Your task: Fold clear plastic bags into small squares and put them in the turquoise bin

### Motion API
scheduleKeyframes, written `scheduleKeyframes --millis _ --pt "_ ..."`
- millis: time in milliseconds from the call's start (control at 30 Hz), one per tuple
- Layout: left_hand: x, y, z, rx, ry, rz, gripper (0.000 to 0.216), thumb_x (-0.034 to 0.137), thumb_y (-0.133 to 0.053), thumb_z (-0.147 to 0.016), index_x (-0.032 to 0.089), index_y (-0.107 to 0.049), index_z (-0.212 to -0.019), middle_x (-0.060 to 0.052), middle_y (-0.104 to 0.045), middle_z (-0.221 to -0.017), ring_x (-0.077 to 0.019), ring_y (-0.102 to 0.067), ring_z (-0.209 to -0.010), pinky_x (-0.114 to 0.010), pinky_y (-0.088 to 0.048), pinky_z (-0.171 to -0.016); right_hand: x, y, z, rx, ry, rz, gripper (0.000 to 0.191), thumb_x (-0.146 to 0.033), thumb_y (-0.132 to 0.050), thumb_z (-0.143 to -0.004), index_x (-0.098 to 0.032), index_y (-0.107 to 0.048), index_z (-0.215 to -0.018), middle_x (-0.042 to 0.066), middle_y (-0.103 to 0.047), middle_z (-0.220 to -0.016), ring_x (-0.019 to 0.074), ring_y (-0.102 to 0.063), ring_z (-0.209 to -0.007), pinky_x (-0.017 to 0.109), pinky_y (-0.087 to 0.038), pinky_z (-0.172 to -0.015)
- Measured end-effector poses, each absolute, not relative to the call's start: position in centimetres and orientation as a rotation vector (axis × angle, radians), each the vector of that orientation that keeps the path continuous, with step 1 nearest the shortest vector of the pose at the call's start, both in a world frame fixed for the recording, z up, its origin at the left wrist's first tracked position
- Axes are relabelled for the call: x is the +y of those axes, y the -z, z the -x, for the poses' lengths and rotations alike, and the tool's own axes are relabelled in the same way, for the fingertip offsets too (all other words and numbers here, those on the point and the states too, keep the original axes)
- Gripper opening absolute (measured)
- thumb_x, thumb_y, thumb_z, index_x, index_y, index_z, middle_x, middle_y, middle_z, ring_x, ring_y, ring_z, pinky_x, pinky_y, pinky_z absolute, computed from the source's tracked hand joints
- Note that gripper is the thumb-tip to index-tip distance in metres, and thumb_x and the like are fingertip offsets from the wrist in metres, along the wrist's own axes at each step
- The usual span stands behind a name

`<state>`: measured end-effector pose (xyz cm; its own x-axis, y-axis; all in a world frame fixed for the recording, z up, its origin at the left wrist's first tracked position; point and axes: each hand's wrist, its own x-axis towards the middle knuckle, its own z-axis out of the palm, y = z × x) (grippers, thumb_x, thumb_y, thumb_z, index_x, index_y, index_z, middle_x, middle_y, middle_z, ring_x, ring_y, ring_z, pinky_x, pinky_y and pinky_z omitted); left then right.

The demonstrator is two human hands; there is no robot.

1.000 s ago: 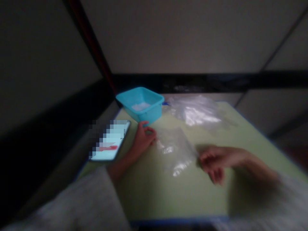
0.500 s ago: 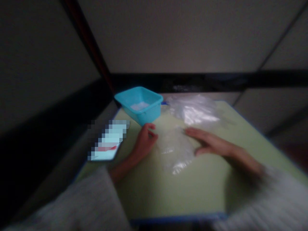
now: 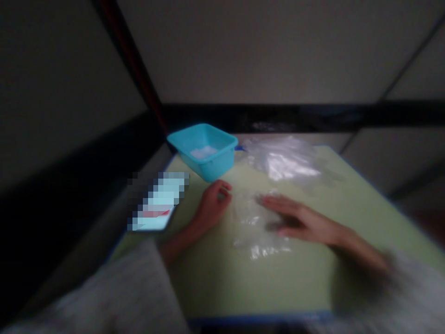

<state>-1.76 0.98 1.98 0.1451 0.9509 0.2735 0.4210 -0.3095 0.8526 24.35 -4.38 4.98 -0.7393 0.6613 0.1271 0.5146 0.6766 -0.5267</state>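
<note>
A clear plastic bag (image 3: 255, 232) lies flat on the pale green table (image 3: 278, 283). My right hand (image 3: 299, 220) rests flat on top of it, fingers stretched out toward the left. My left hand (image 3: 212, 204) sits at the bag's left edge with its fingers curled together in a pinch; what they grip is too blurred to make out. The whole view is dim and soft.
A turquoise plastic tub (image 3: 205, 149) with something white inside stands at the table's far left corner. A heap of clear plastic bags (image 3: 281, 160) lies at the back. A phone with a lit screen (image 3: 156, 202) sits at the left edge. Dark rails run behind.
My right hand came up from the bag's right side, laid itself flat on the bag and slid left across it. The left hand has stayed at the bag's left edge.
</note>
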Motion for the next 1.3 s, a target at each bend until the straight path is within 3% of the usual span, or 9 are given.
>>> scheduleKeyframes --millis 167,533,933,1100,1233,1300 --pt "0.8 -2.0 1.6 1.255 -1.075 -1.823 0.007 0.013 -0.051 -0.072 0.017 -0.055 -0.077 0.002 -0.057 -0.07 -0.0105 -0.056 -0.062 -0.018 -0.042 -0.051 -4.2 -4.3 -24.6 -2.706 -0.435 1.018 0.078 -0.055 -0.047 -0.087 -0.016 -0.015 -0.148 0.016 -0.023 -0.15 0.0289 -0.022 -0.138 0.057 -0.012 -0.111" --pt "0.5 -2.3 1.5 1.213 -1.0 -1.794 0.004 0.02 -0.051 -0.075 0.017 -0.053 -0.072 0.002 -0.061 -0.062 -0.0128 -0.062 -0.06 -0.018 -0.042 -0.048 -4.5 -3.3 -25.7 -2.796 -0.298 1.092 0.088 -0.061 -0.041 -0.087 -0.02 0.01 -0.147 0.015 -0.008 -0.153 0.0297 -0.012 -0.14 0.056 -0.011 -0.111" --pt "0.5 -2.2 1.6 1.218 -1.002 -1.748 0.004 0.02 -0.054 -0.073 0.017 -0.054 -0.07 0.002 -0.061 -0.062 -0.0129 -0.062 -0.06 -0.018 -0.042 -0.048 -5.1 -3.5 -24.7 -2.722 -0.263 0.974 0.088 -0.06 -0.042 -0.087 -0.022 0.009 -0.148 0.013 -0.004 -0.154 0.0307 -0.01 -0.14 0.056 -0.009 -0.111" --pt "0.5 -2.1 1.5 1.207 -1.017 -1.707 0.006 0.022 -0.055 -0.074 0.017 -0.053 -0.071 0.002 -0.06 -0.06 -0.0127 -0.061 -0.057 -0.019 -0.043 -0.046 -5.5 -2.7 -24.1 -2.796 -0.271 0.925 0.087 -0.058 -0.041 -0.088 -0.017 0.007 -0.148 0.017 -0.011 -0.153 0.0288 -0.013 -0.14 0.054 -0.007 -0.112" --pt "0.3 -2.4 1.3 1.102 -1.032 -1.57 0.009 0.024 -0.056 -0.073 0.017 -0.051 -0.073 0.001 -0.062 -0.059 -0.0135 -0.063 -0.056 -0.024 -0.05 -0.055 -5.2 -2.8 -24.3 -2.755 -0.374 0.896 0.085 -0.057 -0.044 -0.088 -0.016 -0.001 -0.149 0.018 -0.016 -0.152 0.0295 -0.016 -0.14 0.055 -0.008 -0.112" --pt "0.0 -2.8 1.1 1.006 -1.008 -1.509 0.011 0.026 -0.058 -0.073 0.016 -0.053 -0.073 -0.001 -0.065 -0.065 -0.0156 -0.066 -0.063 -0.027 -0.053 -0.061 -5.2 -3.4 -24.4 -2.656 -0.512 0.855 0.077 -0.052 -0.044 -0.09 -0.018 -0.008 -0.149 0.015 -0.02 -0.152 0.0281 -0.021 -0.139 0.052 -0.016 -0.112"
